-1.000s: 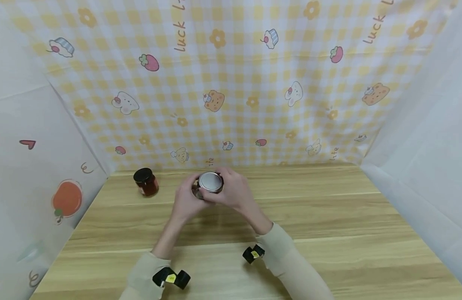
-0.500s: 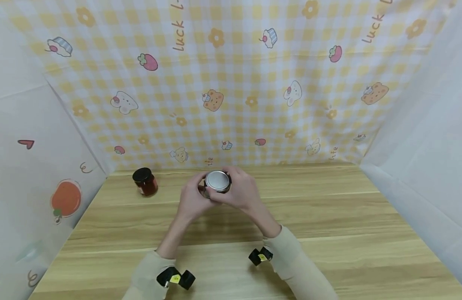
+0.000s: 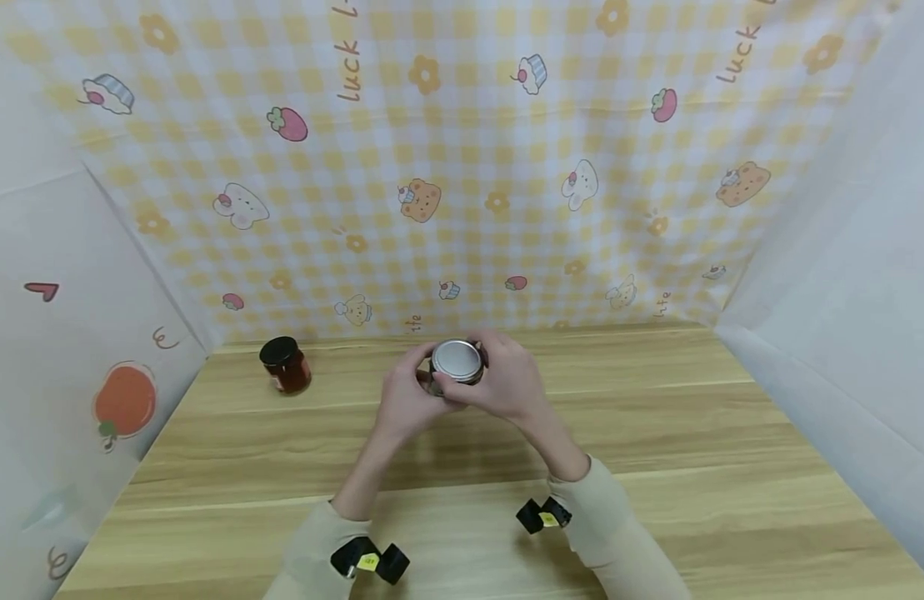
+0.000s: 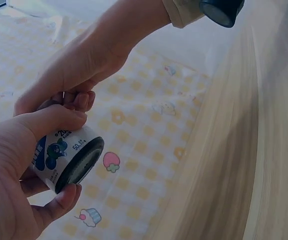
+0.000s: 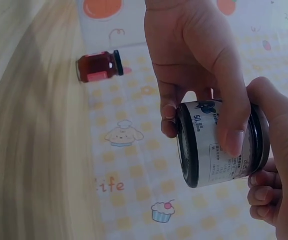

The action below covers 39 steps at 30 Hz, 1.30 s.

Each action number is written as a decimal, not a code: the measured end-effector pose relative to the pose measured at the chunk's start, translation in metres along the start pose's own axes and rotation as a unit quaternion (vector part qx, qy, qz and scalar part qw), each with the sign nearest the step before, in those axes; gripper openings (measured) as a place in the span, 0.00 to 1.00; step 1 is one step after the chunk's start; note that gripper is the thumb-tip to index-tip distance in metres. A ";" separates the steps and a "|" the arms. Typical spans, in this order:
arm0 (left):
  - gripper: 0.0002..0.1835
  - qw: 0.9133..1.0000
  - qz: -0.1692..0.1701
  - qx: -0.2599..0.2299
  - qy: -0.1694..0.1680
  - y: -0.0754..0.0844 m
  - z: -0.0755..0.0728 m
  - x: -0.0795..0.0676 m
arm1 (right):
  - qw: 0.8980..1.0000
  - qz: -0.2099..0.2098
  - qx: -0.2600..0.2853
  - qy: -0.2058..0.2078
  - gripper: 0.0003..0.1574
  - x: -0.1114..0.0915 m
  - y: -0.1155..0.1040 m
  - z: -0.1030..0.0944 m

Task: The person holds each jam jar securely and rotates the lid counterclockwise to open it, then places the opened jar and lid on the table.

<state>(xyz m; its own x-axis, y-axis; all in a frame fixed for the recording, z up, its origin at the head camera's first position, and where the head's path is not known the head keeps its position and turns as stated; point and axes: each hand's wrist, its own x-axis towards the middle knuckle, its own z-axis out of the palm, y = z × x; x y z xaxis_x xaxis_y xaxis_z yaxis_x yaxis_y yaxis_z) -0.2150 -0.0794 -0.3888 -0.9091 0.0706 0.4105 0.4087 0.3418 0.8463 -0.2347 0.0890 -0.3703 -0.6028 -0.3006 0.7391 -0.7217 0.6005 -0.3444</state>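
Note:
A jar (image 5: 216,150) with a white label and blueberry picture is held off the table between my two hands. Its round silver lid (image 3: 457,359) faces up toward the head camera. Around the jar's labelled body, my left hand (image 3: 406,402) has its thumb on one side and fingers on the other. My right hand (image 3: 512,379) grips the lid end, fingers and thumb curled about the rim. The left wrist view shows the dark base and part of the label (image 4: 59,152); the lid is hidden there behind the hands.
Back left on the wooden table (image 3: 656,417) stands a second jar (image 3: 285,367), dark red inside with a black lid. A yellow checked cloth (image 3: 491,150) hangs behind the table's back edge. White sheets (image 3: 844,250) close off both sides.
Both hands have moved to the right together, carrying the blueberry jar. Their grip looks the same, and the lid is still on. The head view has shifted slightly.

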 end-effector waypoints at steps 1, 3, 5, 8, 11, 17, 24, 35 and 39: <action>0.37 1.000 -0.005 -0.003 -0.001 0.001 0.002 0.000 | 1.000 0.003 0.001 -0.002 0.31 -0.001 0.001 -0.002; 0.37 1.000 -0.013 -0.007 -0.004 0.003 0.005 0.001 | 1.000 0.008 0.004 -0.007 0.31 -0.002 0.003 -0.006; 0.37 1.000 -0.017 -0.007 -0.006 0.005 0.009 0.001 | 1.000 0.011 0.009 -0.012 0.31 -0.003 0.005 -0.009; 0.37 1.000 -0.020 -0.007 -0.012 0.008 0.014 0.000 | 1.000 0.012 0.009 -0.013 0.31 -0.006 0.007 -0.014; 0.37 1.000 -0.022 -0.015 -0.016 0.009 0.019 -0.001 | 1.000 0.010 0.004 -0.010 0.31 -0.008 0.009 -0.018; 0.35 0.999 -0.023 -0.041 -0.019 0.009 0.027 -0.001 | 1.000 0.008 -0.002 -0.015 0.30 -0.012 0.013 -0.024; 0.35 0.998 -0.017 -0.055 -0.019 0.012 0.035 -0.001 | 1.000 0.012 -0.012 -0.020 0.31 -0.016 0.017 -0.031; 0.37 0.996 -0.024 -0.076 -0.030 0.008 0.033 -0.003 | 1.000 0.013 -0.010 -0.020 0.33 -0.018 0.015 -0.032; 0.37 0.995 -0.023 -0.091 -0.041 0.005 0.032 -0.002 | 1.000 0.003 0.000 -0.014 0.34 -0.018 0.016 -0.033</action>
<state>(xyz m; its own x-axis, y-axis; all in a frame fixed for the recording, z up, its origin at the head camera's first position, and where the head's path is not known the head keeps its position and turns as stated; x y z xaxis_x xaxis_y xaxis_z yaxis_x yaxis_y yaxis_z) -0.2141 -0.0476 -0.3960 -0.9276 0.1382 0.3470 0.3675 0.1721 0.9140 -0.2244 0.1281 -0.3702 -0.6163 -0.3173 0.7207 -0.7179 0.6027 -0.3485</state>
